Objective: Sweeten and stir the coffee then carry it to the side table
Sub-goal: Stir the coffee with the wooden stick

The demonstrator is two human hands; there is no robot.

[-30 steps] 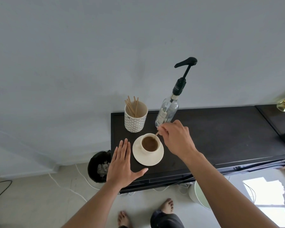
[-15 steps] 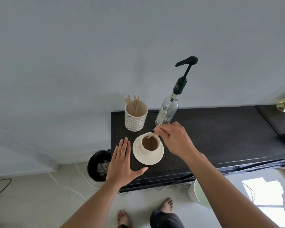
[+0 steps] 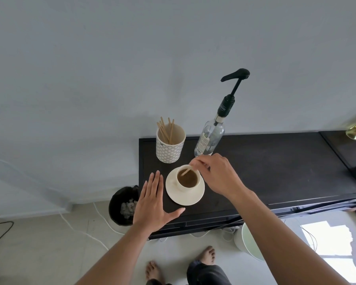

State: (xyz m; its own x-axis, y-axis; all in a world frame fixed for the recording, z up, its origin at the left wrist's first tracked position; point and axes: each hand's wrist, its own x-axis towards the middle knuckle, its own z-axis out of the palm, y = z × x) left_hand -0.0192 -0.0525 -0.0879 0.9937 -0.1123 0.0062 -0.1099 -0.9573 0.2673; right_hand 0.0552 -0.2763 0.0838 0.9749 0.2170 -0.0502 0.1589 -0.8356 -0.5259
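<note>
Dark console table (image 3: 275,167) under both hands, syrup pump bottle (image 3: 211,138) just beyond the right hand (image 3: 218,175), saucer (image 3: 190,197) between the hands with the coffee cup (image 3: 188,178) on it. The risk, I'd say: a hard swirl slops coffee over the rim or nudges the cup. Left hand (image 3: 152,204) lies flat, fingers spread, beside the saucer; right hand pinches the wooden stirrer (image 3: 186,171), tip dipped in.

Glossy cup (image 3: 181,185) (ceramic); wooden stirrer (image 3: 186,171)
</note>
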